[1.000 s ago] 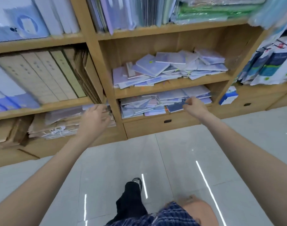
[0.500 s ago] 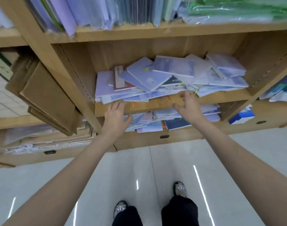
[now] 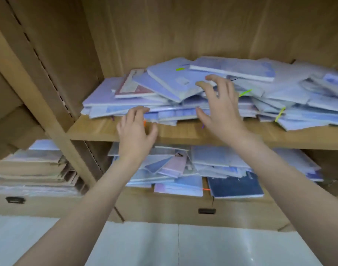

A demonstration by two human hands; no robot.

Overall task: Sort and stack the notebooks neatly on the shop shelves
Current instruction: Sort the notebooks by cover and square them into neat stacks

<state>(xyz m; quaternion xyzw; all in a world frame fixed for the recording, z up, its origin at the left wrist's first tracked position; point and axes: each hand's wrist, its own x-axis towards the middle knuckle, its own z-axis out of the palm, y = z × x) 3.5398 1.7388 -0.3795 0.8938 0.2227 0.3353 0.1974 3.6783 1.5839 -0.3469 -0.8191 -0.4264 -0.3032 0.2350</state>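
Reaching into loose heap of thin lilac softcover notebooks [image 3: 174,81] on wooden shelf [image 3: 183,131]: left hand [image 3: 135,129] grip spread at 9 o'clock, right hand [image 3: 220,106] grip spread, holding nothing. Light, floppy, slippery; take edges.

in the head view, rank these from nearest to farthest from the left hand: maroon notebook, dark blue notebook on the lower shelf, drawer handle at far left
From the left hand:
1. Maroon notebook, just above the hand, in the messy pile on the upper shelf.
2. Dark blue notebook, down and to the right, on the lower shelf.
3. Drawer handle, far down on the left, on the drawer front below the neighbouring bay.
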